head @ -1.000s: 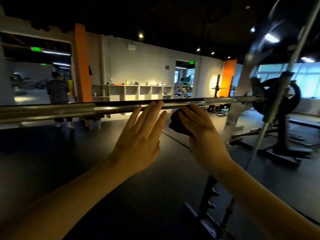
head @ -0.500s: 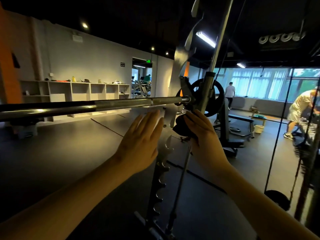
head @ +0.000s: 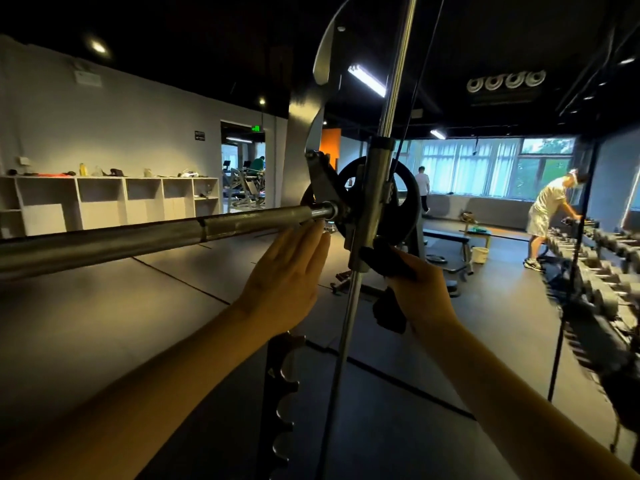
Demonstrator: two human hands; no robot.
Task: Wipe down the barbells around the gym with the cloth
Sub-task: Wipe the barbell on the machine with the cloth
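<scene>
Gym floor, dim. R hand [head: 422, 292] gripping bunched cloth [head: 388, 265] has slid along bar [head: 173, 233] to plate [head: 405, 202] end; L hand [head: 287, 282] flat, fingertips under bar. Shaft pass prob. done.

Right hand [head: 422, 296]: I moved the cloth [head: 382, 260] to the weight plate [head: 407, 202].
Left hand [head: 282, 282]: I followed along the barbell [head: 138, 237].

barbell [head: 138, 237] left, weight plate [head: 401, 202] right
</scene>
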